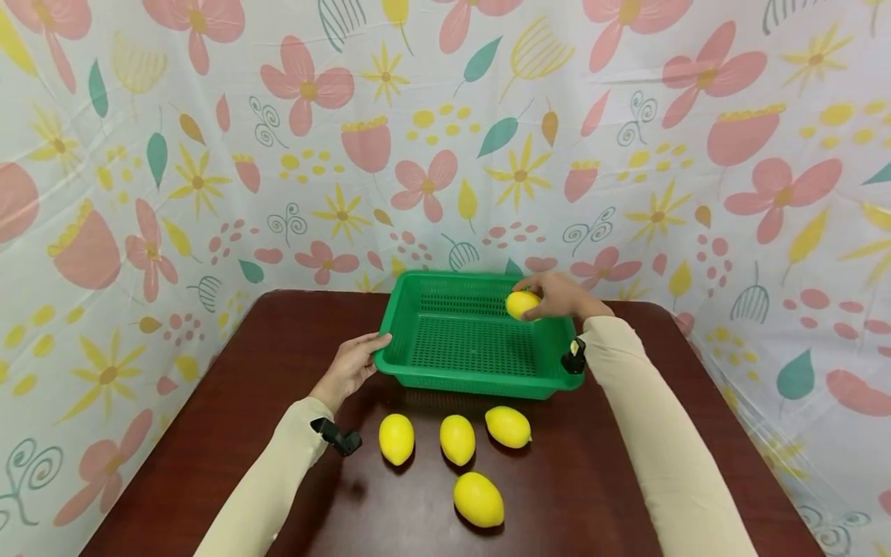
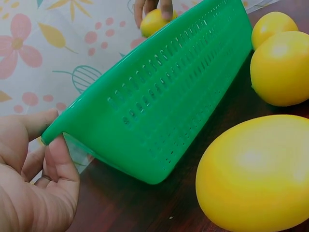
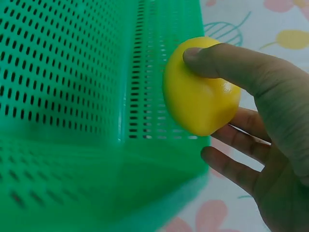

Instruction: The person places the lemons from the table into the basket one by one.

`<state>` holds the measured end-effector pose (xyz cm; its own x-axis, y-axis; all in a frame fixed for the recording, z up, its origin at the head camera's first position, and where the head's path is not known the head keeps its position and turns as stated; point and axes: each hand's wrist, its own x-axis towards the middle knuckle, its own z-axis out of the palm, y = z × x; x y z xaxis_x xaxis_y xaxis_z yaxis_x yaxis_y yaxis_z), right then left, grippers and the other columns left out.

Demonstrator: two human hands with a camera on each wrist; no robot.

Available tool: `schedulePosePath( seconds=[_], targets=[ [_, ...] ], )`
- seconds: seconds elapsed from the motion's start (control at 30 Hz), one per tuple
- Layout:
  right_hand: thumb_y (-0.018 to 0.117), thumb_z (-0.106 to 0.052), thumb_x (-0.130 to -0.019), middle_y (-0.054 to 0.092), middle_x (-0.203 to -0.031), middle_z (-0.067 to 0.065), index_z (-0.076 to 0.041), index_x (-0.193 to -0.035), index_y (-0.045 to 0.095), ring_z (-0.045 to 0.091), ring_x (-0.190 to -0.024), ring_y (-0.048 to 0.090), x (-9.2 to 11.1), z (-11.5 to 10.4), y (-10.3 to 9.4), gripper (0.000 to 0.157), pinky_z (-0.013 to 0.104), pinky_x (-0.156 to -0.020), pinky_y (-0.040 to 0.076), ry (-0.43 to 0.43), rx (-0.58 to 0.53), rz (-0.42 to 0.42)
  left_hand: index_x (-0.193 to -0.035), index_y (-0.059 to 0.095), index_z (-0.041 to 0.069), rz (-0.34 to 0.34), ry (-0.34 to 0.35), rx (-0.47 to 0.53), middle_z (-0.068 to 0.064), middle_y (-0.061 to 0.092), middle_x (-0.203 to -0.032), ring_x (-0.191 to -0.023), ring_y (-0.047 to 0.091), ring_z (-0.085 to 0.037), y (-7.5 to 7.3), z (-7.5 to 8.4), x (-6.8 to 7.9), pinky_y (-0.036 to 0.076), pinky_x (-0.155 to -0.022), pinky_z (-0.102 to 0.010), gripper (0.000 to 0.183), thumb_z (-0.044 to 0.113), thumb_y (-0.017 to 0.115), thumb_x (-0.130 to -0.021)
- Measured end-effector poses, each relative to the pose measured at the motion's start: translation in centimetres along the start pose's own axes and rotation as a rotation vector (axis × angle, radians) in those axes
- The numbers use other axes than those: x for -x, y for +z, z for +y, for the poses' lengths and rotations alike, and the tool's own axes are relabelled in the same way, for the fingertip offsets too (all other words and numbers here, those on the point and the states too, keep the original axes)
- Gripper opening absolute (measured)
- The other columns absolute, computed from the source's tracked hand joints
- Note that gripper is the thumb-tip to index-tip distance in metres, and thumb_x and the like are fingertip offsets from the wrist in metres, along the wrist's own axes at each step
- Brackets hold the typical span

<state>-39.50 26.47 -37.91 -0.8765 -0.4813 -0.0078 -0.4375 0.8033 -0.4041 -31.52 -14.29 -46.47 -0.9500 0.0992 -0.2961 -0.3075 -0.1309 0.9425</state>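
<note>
A green plastic basket [image 1: 473, 344] with slotted walls stands on the dark table, its inside bare. My left hand [image 1: 353, 366] pinches the rim at the basket's left front corner, thumb on top and fingers beneath in the left wrist view. Over the basket's back right part, my right hand [image 1: 560, 296] holds a lemon [image 3: 200, 92] between thumb and fingers, at about rim height. In front of the basket lie several more lemons: one at the left [image 1: 396, 439], one in the middle [image 1: 457, 440], one at the right [image 1: 508, 427] and one nearer the front [image 1: 479, 500].
The dark reddish-brown table [image 1: 306, 495] is glossy and reflects the lemons. A flower-printed cloth [image 1: 425, 139] hangs behind it and along both sides, close to the basket's back rim. Black camera mounts [image 1: 337, 436] sit on both wrists.
</note>
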Motion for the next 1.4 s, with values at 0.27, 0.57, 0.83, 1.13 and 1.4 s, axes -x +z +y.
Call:
schedulePosePath(
  seconds=[0.27, 0.57, 0.83, 1.13, 1.4],
  targets=[
    [0.084, -0.020, -0.086, 0.072, -0.115, 0.020, -0.007, -0.138, 0.064, 0.029, -0.093, 0.067, -2.5, 0.2, 2.3, 0.058, 0.046, -0.082, 0.054, 0.049, 0.029, -0.043, -0.147, 0.054, 0.006, 0.004, 0.007, 0.005, 0.000, 0.068, -0.101, -0.079, 0.061, -0.009, -0.1, -0.2, -0.2, 0.053, -0.073, -0.022, 0.055, 0.028, 0.070, -0.100],
    [0.082, -0.017, -0.088, 0.064, -0.129, 0.023, -0.009, -0.140, 0.062, 0.037, -0.111, 0.062, -4.2, 0.7, 4.8, 0.056, 0.050, -0.090, 0.052, 0.134, 0.023, -0.073, -0.146, 0.055, 0.008, -0.004, 0.011, 0.014, 0.000, 0.067, -0.104, -0.084, 0.060, -0.009, 0.1, -0.1, -0.3, 0.051, -0.076, -0.024, 0.053, 0.030, 0.070, -0.100],
    [0.081, -0.018, -0.089, 0.065, -0.127, 0.020, -0.011, -0.140, 0.062, 0.035, -0.108, 0.061, -5.1, 1.3, 6.9, 0.055, 0.057, -0.104, 0.043, 0.146, 0.032, -0.075, -0.148, 0.053, 0.007, -0.005, 0.009, 0.003, -0.001, 0.066, -0.097, -0.074, 0.055, -0.008, -0.1, -0.2, -0.3, 0.048, -0.073, -0.024, 0.055, 0.029, 0.070, -0.100],
    [0.082, -0.021, -0.088, 0.064, -0.124, 0.021, -0.011, -0.143, 0.061, 0.032, -0.098, 0.062, -5.0, 1.3, 7.2, 0.059, 0.045, -0.082, 0.052, 0.174, 0.015, -0.068, -0.146, 0.054, 0.006, -0.002, 0.011, 0.010, 0.000, 0.064, -0.090, -0.069, 0.052, -0.008, -0.2, 0.0, -0.3, 0.046, -0.069, -0.023, 0.054, 0.030, 0.070, -0.100],
    [0.080, -0.033, -0.090, 0.059, -0.138, 0.026, -0.009, -0.147, 0.056, 0.042, -0.123, 0.058, -4.6, 0.7, 5.3, 0.066, 0.055, -0.095, 0.052, 0.166, -0.002, -0.064, -0.146, 0.055, 0.008, -0.004, 0.002, -0.001, 0.001, 0.063, -0.091, -0.070, 0.051, -0.009, -0.3, -0.1, -0.3, 0.044, -0.077, -0.028, 0.056, 0.032, 0.072, -0.099]
  ],
)
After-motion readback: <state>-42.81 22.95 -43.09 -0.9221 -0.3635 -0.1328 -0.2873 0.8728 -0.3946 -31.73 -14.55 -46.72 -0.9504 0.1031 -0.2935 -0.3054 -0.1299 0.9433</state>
